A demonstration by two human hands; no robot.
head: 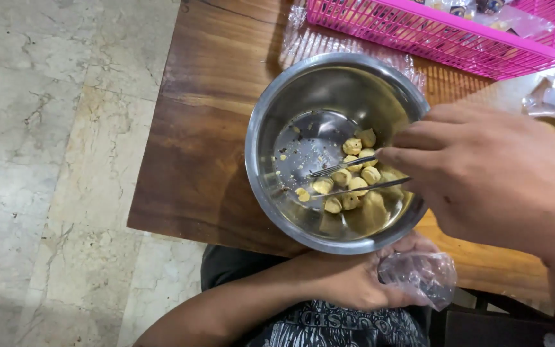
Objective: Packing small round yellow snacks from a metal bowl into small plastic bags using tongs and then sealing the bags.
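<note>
Several pale dough balls (354, 177) lie in the steel bowl (277, 103), which stands on the wooden bench (207, 128) near its front edge. Over the bowl's right rim, the right hand (489, 173) pinches metal tongs (348, 177) with their tips among the balls. Below the bowl, the left hand (354, 283) is closed on a clear bag (422, 276); a pink basket (444, 35) sits behind the bowl.

Silver bowl (271, 128), pale yellow balls (351, 180), pink latticed basket (419, 32), brown wood-grain table (194, 128).

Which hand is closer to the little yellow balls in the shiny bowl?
The right hand. It holds metal tongs whose tips reach among the yellow balls in the steel bowl. The left hand is below the bowl's near rim, gripping a clear plastic bag.
</note>
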